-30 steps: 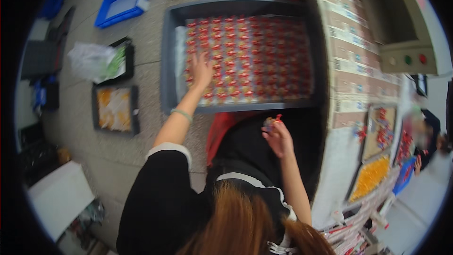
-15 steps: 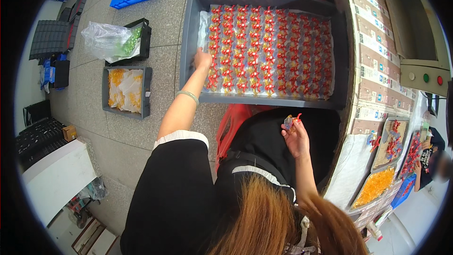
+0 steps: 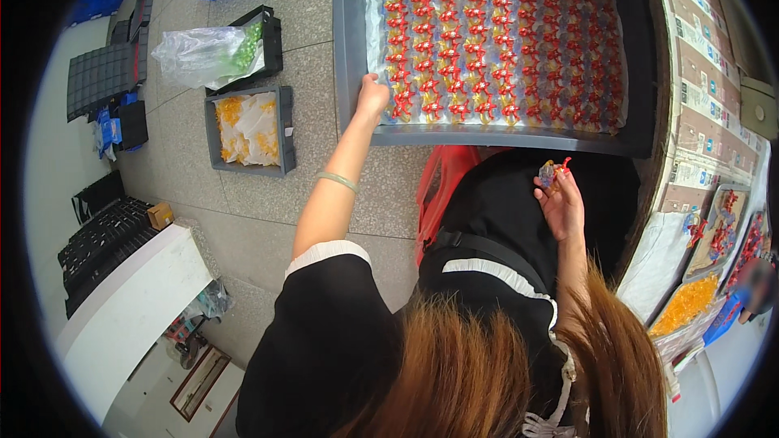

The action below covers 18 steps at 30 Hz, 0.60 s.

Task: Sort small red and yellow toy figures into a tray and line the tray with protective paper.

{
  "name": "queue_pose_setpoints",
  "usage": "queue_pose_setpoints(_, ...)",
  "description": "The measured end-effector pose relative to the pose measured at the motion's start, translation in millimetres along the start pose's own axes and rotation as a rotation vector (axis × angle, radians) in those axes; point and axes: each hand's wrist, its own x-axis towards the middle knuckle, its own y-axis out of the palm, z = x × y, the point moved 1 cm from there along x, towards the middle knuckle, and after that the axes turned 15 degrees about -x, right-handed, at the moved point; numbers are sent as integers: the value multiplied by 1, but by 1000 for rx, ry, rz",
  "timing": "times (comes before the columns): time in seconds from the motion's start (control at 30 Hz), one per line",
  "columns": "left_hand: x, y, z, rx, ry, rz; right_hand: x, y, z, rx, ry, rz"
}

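My left hand (image 3: 373,98) is inside a large grey tray (image 3: 350,57), near its front left corner. Its fingers are curled closed at the left edge of the white liner sheet (image 3: 374,20); whatever they may grip is hidden. Rows of small red, clear and yellow plastic pieces (image 3: 450,40) fill the sheet. Above my lap, my right hand (image 3: 561,209) pinches one small red-and-clear plastic piece (image 3: 549,175) between fingertips and thumb, just in front of the tray's near wall.
To the left on the floor stand a grey crate (image 3: 287,134) with orange pieces and a black crate (image 3: 273,40) with green pieces and a plastic bag. At right, a table (image 3: 649,264) bears a tray of orange pieces (image 3: 686,307). A red stool (image 3: 445,182) is under me.
The view has shifted, so the tray appears higher and further right. My left hand has slid toward me along the sheet's left edge. My right hand still holds the piece.
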Motion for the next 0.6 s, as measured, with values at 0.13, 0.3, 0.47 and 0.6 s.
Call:
queue_pose_setpoints(0.13,-16,8,-9,261,-275,216,2,1,5,-34,-5,15)
queue_pose_setpoints(0.3,-20,6,4,170,-168,124,2,6,4,-40,8,5)
queue_pose_setpoints(0.47,-22,-3,-2,624,283,94,0,4,3,-8,-9,-6)
queue_pose_setpoints(0.6,-30,10,6,746,409,277,-1,-1,5,-22,-10,-5)
